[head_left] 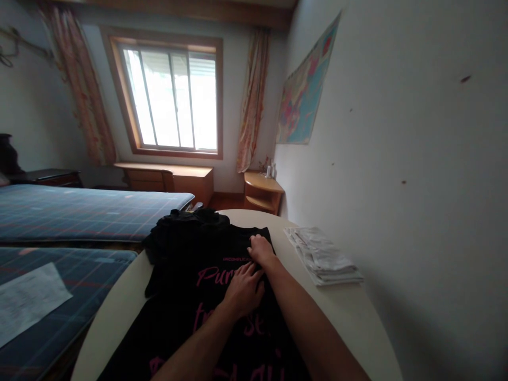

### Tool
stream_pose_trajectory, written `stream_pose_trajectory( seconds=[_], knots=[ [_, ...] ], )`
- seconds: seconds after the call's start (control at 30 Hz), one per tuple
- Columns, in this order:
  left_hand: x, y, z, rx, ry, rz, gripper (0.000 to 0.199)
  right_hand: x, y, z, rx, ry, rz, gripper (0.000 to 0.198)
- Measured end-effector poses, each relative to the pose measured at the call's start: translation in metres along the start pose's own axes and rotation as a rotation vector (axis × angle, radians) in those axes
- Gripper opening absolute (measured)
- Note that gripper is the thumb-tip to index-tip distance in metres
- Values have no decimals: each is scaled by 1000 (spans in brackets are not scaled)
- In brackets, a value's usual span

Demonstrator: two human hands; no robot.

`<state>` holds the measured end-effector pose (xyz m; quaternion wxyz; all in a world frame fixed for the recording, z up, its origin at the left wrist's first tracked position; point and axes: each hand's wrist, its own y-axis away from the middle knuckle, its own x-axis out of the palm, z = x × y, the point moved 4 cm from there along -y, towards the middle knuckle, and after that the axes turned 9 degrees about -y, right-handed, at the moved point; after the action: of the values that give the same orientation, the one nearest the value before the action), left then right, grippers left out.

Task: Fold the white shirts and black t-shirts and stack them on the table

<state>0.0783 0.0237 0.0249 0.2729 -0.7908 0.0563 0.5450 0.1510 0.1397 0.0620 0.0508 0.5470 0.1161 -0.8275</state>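
A black T-shirt (186, 317) with pink lettering lies spread over the round white table (119, 307). My left hand (243, 288) rests on the lettering, fingers stretched out over the cloth. Just beyond it, my right hand (261, 250) is at the shirt's upper right edge with its fingers curled onto the fabric, seemingly pinching it. The right wrist crosses close to the left fingertips. At the shirt's far left, crumpled black cloth (182, 227) is bunched up; whether it belongs to the same shirt I cannot tell.
A stack of folded white cloth or paper (323, 256) lies at the table's right side, near the wall. Left of the table are plaid mattresses (91, 211), one with a white sheet (32, 299) on it. A wooden desk (190, 177) and corner shelf (264, 182) stand beyond.
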Motion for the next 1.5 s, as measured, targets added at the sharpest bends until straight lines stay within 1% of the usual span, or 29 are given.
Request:
stream_pose_trajectory(
  seconds=[0.13,0.2,0.37,0.43,0.5,0.6,0.7,0.8,0.9,0.97,1.1,1.2,1.3,1.4,1.5],
  knots=[
    [-5,1,0,-59,-4,-1,44,4,-6,-16,105,0,-30,42],
    [-9,1,0,-86,-17,-5,42,4,-7,-21,144,-10,-45,39],
    [-15,3,-3,-135,-23,-31,37,1,-11,-32,262,-37,-82,20],
    [-15,3,-2,-150,1,-48,37,-2,-15,-37,302,-67,-116,21],
    [-14,2,1,-177,43,-72,38,-5,-20,-42,326,-108,-165,28],
    [-11,0,10,-246,106,-116,43,-5,-29,-46,287,-182,-206,38],
    [-6,-2,19,-309,116,-125,45,3,-32,-47,163,-255,-163,35],
    [-1,-2,22,-308,107,-105,46,11,-27,-47,33,-274,-127,38],
    [1,-2,21,-299,102,-105,47,13,-19,-48,-41,-229,-123,40],
    [0,-1,20,-294,98,-106,48,14,-14,-49,-44,-183,-105,40],
    [0,-1,18,-269,78,-84,49,15,-12,-46,18,-76,-77,42],
    [0,0,17,-254,76,-66,51,13,-18,-41,67,4,-83,44],
    [-1,0,17,-253,77,-51,52,12,-27,-36,80,68,-74,45],
    [-1,-1,17,-258,76,-36,53,13,-35,-33,69,103,-46,39],
    [-1,-1,17,-260,87,-43,53,15,-40,-31,47,112,-49,28]
  ],
)
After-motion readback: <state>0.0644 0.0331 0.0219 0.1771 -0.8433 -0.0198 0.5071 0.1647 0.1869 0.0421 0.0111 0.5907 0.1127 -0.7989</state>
